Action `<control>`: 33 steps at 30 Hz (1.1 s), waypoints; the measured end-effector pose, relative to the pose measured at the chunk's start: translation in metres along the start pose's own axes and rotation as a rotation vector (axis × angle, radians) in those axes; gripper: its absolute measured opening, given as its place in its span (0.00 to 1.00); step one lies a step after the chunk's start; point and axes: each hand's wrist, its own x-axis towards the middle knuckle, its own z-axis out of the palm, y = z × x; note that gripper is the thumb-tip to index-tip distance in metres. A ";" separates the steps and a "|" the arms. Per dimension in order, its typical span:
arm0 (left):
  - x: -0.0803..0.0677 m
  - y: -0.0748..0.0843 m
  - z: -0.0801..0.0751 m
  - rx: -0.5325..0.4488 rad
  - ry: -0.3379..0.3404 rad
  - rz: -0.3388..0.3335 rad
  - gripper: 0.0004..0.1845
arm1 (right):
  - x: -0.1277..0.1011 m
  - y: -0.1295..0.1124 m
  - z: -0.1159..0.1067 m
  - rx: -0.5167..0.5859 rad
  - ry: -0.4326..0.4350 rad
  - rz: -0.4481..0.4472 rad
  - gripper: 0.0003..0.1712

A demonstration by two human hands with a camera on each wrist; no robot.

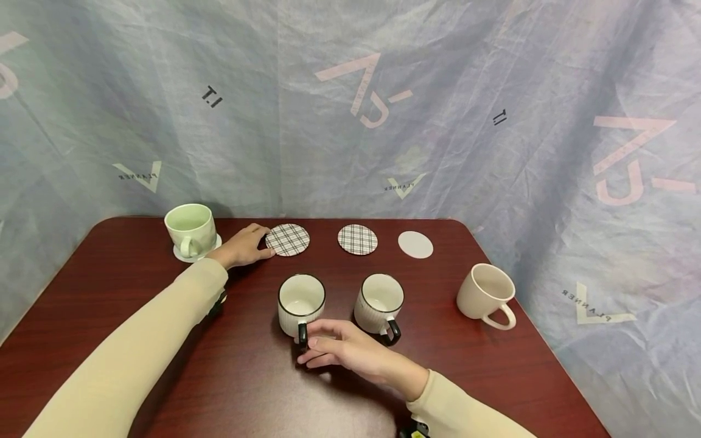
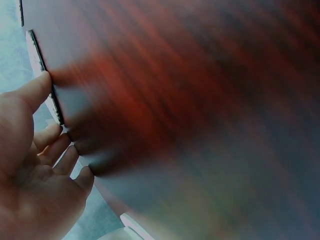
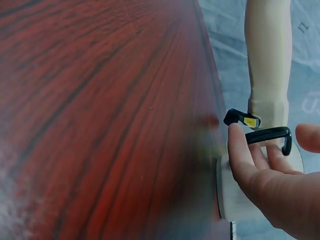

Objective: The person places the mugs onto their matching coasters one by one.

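step: pairing mugs with coasters, judged | left hand (image 1: 244,246) fingertips flat on plaid coaster (image 1: 287,239), far tabletop (image 1: 109,316) | right hand (image 1: 342,350) fingers closing at black-handled mug (image 1: 300,303) handle, grip unclear | next: firm handle grip, lift onto coaster

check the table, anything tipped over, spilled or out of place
One thing: the beige mug at the right leans tilted toward the table's edge, while the green mug and both black-rimmed mugs stand upright. No spill or damage shows.
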 end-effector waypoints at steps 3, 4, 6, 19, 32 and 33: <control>0.000 -0.001 0.000 0.003 0.003 0.005 0.37 | 0.003 0.000 0.001 0.018 -0.008 0.002 0.24; 0.000 -0.001 0.001 0.004 0.007 0.009 0.37 | 0.004 0.000 0.001 0.025 -0.014 0.002 0.24; 0.001 -0.002 0.002 0.003 0.016 0.018 0.37 | 0.005 0.000 0.002 0.036 -0.021 0.006 0.25; 0.001 -0.004 0.003 -0.005 0.021 0.023 0.37 | 0.012 0.000 0.004 0.079 -0.022 0.074 0.20; 0.002 -0.003 0.002 0.003 0.004 0.015 0.38 | 0.016 -0.001 0.006 0.088 0.001 0.082 0.23; 0.002 -0.004 0.002 0.004 0.005 0.016 0.37 | 0.016 -0.001 0.006 0.090 0.006 0.080 0.23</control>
